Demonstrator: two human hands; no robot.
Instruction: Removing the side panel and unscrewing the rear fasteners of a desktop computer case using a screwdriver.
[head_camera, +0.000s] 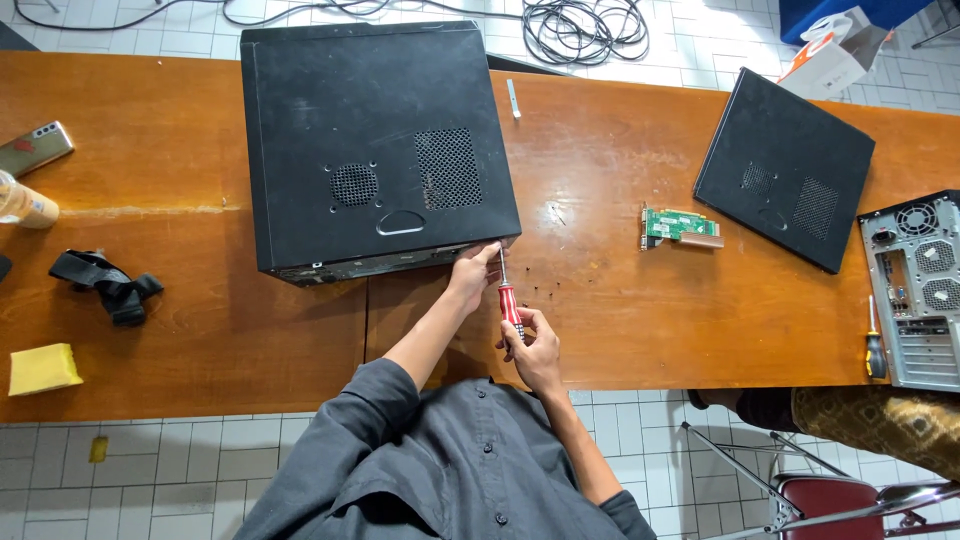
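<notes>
A black computer case (370, 140) lies on its side on the wooden table (640, 310), its vented side panel facing up. My left hand (472, 275) rests against the case's near right corner. My right hand (532, 345) grips the red handle of a screwdriver (509, 298), whose tip points at that same corner of the case. Several small dark screws (540, 290) lie on the table just right of the screwdriver.
A green expansion card (680, 226) lies to the right, then a loose black side panel (785, 165) and a second case (915, 285) with another screwdriver (874, 345) beside it. At the left are a phone (35, 147), black strap (105, 283) and yellow sponge (42, 368). Another person sits at the lower right.
</notes>
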